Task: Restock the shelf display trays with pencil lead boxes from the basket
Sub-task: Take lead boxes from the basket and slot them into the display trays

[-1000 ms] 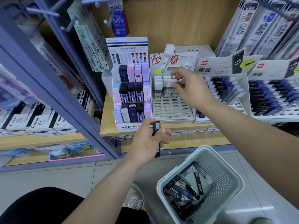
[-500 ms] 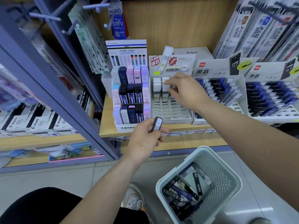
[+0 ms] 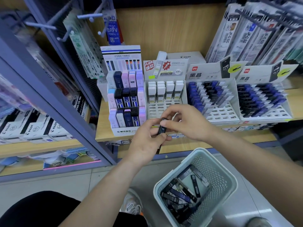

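Holding the small black plastic pencil lead box (image 3: 162, 129) between both hands just in front of the wooden shelf (image 3: 102, 126), left hand (image 3: 146, 143) gripping its lower end, right hand (image 3: 188, 123) pinching its top, the person probably needed a firm right-hand pinch before the left released.

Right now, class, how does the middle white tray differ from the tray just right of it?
The middle tray holds white-capped boxes; the right tray holds blue and black boxes. The middle tray is filled only in its back rows; the right tray is more than half full. Both are white, slotted, with empty front rows.
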Tool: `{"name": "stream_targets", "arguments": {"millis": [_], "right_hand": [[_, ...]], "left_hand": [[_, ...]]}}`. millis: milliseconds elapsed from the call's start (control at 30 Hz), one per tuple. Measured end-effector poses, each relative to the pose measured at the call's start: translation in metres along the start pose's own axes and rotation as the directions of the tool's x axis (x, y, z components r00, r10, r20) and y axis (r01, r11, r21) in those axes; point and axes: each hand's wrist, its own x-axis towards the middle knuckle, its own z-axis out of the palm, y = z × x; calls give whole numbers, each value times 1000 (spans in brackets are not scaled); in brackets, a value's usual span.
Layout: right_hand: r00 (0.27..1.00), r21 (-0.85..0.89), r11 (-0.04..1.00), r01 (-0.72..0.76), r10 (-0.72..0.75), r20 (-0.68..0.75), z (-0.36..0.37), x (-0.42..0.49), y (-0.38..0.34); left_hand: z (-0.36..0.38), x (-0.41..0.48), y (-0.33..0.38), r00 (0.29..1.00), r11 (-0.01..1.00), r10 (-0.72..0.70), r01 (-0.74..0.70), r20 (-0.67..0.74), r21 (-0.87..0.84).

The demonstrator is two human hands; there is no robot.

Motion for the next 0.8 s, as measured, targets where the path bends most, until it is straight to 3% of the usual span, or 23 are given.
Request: {"name": "stream_targets", "arguments": {"millis": [200, 333, 500, 633, 800], "right_hand": [[989, 207, 974, -96, 118, -94, -24, -16, 1], [985, 145, 980, -135, 149, -87, -47, -34, 6], [978, 127, 974, -189, 199, -68, -64, -60, 11], [981, 217, 959, -181, 193, -33, -78, -80, 7], [972, 293, 945, -147, 193, -134, -90, -93, 10]], "left_hand": [[4, 0, 5, 998, 998, -24, 27, -57, 61], [10, 3, 14, 992, 1000, 4, 0, -125, 29], [25, 2, 25, 996, 996, 80, -78, -32, 50], [41, 2, 30, 998, 998, 56, -56, -20, 16], [61, 4, 34, 1000, 998, 24, -25, 10, 61]]}}
